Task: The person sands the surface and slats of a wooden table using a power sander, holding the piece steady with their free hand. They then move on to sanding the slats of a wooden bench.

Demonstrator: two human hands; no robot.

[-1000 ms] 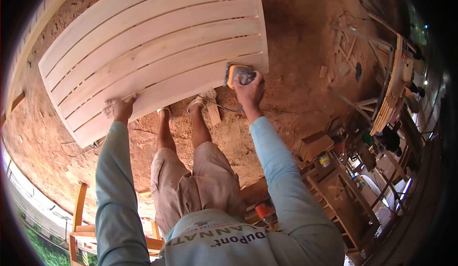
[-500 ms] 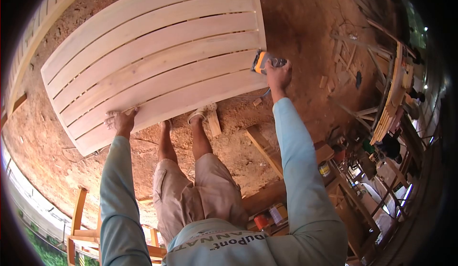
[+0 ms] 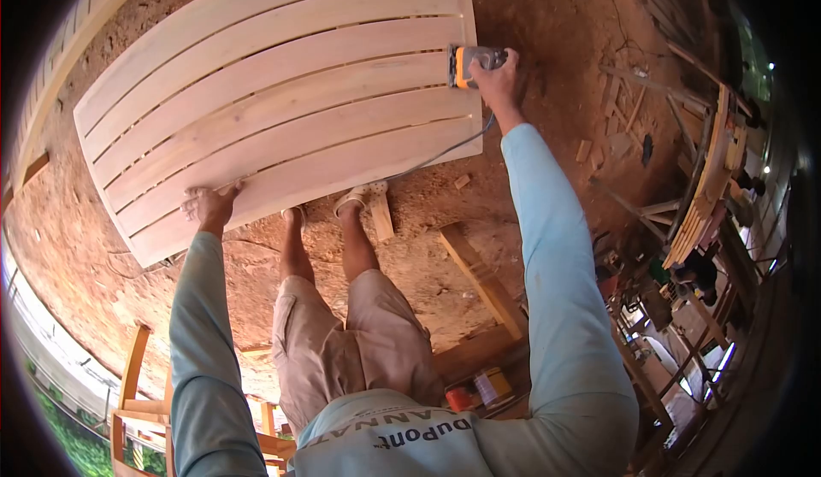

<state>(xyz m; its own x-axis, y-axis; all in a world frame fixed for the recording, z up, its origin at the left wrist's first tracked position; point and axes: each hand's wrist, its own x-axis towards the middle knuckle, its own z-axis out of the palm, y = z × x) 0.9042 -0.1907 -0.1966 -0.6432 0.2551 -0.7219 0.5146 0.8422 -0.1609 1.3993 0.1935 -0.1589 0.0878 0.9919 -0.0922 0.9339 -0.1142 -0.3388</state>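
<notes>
A pale slatted wooden panel [image 3: 282, 92] lies in front of me, with narrow gaps between its slats. My right hand [image 3: 498, 79] grips an orange and dark power sander [image 3: 473, 66], which rests on the panel's right end board. A thin blue cable [image 3: 449, 146] trails from the tool across the panel's near right corner. My left hand [image 3: 210, 205] lies on the near left part of the panel, its fingers spread and holding nothing.
Wooden beams [image 3: 483, 276] lie on the reddish dirt floor [image 3: 547, 15] at the near right. A yellow-labelled can [image 3: 493, 386] and a red container [image 3: 459, 399] stand beside my legs. Stacked planks [image 3: 705, 186] are at the right, chair frames [image 3: 141, 417] at the lower left.
My right hand and the sander have moved up along the panel's right end, away from me. More of the cable now shows over the panel. My left hand has shifted slightly left.
</notes>
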